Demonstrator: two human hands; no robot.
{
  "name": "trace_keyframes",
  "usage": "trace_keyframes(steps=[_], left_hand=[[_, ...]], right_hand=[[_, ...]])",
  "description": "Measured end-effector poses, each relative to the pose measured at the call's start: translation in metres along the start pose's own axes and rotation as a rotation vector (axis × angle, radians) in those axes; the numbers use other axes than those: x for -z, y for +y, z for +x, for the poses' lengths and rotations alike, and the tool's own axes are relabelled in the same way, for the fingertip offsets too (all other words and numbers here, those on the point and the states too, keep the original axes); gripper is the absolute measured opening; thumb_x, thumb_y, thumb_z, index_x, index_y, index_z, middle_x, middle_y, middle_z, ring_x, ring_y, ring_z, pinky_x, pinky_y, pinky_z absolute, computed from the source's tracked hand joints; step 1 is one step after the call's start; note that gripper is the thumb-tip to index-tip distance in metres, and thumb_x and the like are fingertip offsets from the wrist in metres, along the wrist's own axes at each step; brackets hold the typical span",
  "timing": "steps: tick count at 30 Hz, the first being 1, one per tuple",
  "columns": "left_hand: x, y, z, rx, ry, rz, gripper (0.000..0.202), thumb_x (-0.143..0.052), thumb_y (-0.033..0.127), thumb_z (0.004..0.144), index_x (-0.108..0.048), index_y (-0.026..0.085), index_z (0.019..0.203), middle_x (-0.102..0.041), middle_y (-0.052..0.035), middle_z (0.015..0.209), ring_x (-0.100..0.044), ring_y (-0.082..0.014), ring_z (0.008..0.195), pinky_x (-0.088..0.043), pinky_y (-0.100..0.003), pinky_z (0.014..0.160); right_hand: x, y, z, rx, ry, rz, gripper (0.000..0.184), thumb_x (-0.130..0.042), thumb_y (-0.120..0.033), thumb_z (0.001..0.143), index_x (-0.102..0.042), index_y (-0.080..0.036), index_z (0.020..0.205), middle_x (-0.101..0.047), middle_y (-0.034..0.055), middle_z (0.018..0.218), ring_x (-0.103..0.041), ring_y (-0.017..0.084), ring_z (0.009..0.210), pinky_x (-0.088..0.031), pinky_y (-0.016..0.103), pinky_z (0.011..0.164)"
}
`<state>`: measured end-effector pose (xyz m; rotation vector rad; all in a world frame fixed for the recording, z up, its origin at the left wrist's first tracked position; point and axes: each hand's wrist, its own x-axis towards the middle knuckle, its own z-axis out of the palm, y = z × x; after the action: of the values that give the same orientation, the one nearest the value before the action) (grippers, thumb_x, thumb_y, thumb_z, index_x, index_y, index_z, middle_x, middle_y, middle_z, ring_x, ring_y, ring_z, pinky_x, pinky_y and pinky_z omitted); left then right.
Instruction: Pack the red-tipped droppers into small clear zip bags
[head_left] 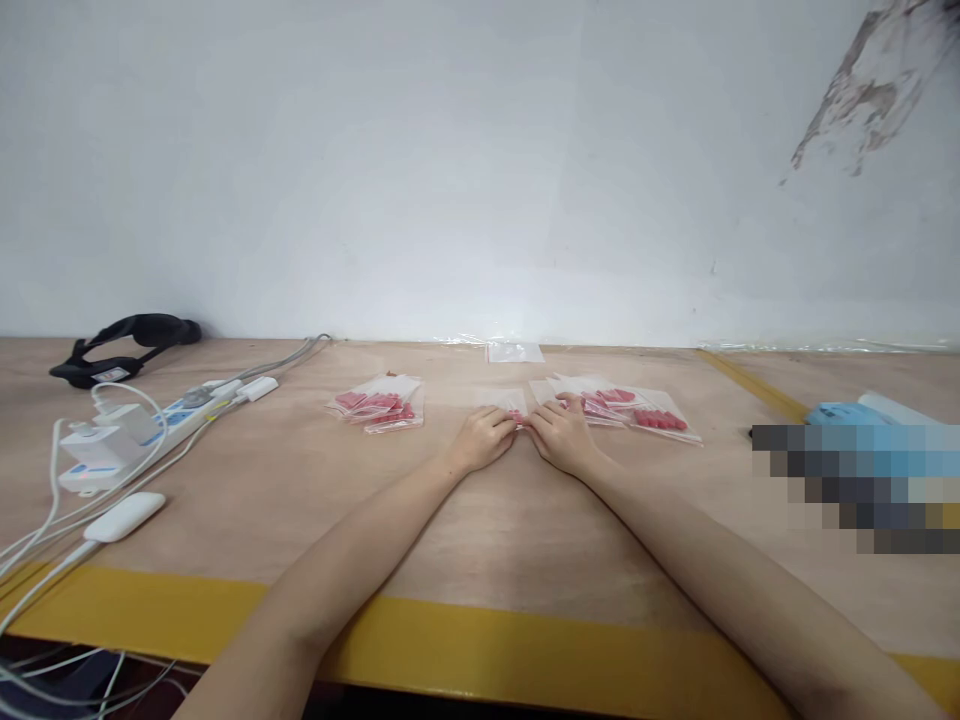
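Observation:
Both my hands rest on the wooden table (480, 520), side by side in the middle. My left hand (484, 438) and my right hand (561, 436) have their fingers curled and pinch a small clear bag with red pieces (508, 404) between them. The bag lies flat on the table under my fingertips. A pile of filled clear bags with red pieces (381, 402) lies to the left of my hands. Several more such bags (637, 410) lie spread out just right of my right hand.
A white power strip (142, 430) with plugs and cables lies at the left, a white device (124, 516) in front of it. A black strap (127, 345) lies by the wall. An empty clear bag (514, 351) sits at the back. A blue object (844, 413) is at the right.

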<state>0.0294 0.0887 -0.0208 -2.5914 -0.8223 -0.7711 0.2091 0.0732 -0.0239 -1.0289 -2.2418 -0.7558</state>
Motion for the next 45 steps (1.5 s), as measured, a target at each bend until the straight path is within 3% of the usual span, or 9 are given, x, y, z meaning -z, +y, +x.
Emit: trace_keyframes(steps=[8,14,20,35,45], left_hand=[[0.0,-0.001,-0.002,0.02,0.025,0.006,0.021,-0.04,0.019,0.086,-0.061,0.017,0.084,-0.063,-0.0065,0.088,-0.057,-0.0173,0.083,-0.045,-0.032,0.076],[-0.005,-0.002,-0.001,-0.051,0.088,0.014,0.021,-0.04,0.018,0.086,-0.061,0.016,0.084,-0.063,-0.0071,0.089,-0.058,-0.0168,0.082,-0.046,-0.032,0.075],[-0.005,-0.002,0.001,-0.169,0.135,0.113,0.022,-0.04,0.016,0.085,-0.059,0.015,0.077,-0.063,-0.0058,0.08,-0.057,-0.0159,0.077,-0.046,-0.03,0.07],[0.006,-0.006,-0.003,-0.193,0.204,0.209,0.022,-0.041,0.017,0.085,-0.055,0.014,0.068,-0.059,-0.0047,0.067,-0.054,-0.0154,0.067,-0.043,-0.029,0.065],[0.025,-0.022,-0.027,-0.22,0.191,0.226,0.017,-0.041,0.016,0.086,-0.054,0.014,0.075,-0.058,-0.0051,0.071,-0.054,-0.0155,0.071,-0.042,-0.029,0.065]], right_hand=[[0.002,0.005,-0.003,0.006,-0.017,0.025,0.028,-0.035,-0.025,0.088,-0.062,-0.02,0.081,-0.063,0.0035,0.077,-0.048,0.016,0.08,-0.016,0.038,0.09],[-0.001,0.002,-0.003,0.021,0.008,0.053,0.024,-0.038,-0.025,0.087,-0.062,-0.022,0.09,-0.064,0.0034,0.08,-0.047,0.015,0.079,-0.016,0.039,0.09],[-0.001,-0.001,-0.002,0.046,0.078,0.055,0.019,-0.041,-0.018,0.083,-0.06,-0.018,0.081,-0.062,0.0021,0.071,-0.046,0.014,0.074,-0.019,0.037,0.088],[0.005,0.004,-0.007,-0.061,0.052,0.089,0.016,-0.044,-0.018,0.081,-0.059,-0.019,0.075,-0.063,0.0008,0.072,-0.047,0.014,0.075,-0.016,0.037,0.089],[0.007,0.008,-0.013,-0.092,0.039,0.107,0.016,-0.044,-0.018,0.081,-0.059,-0.02,0.076,-0.065,0.0005,0.075,-0.05,0.015,0.078,-0.015,0.039,0.09]])
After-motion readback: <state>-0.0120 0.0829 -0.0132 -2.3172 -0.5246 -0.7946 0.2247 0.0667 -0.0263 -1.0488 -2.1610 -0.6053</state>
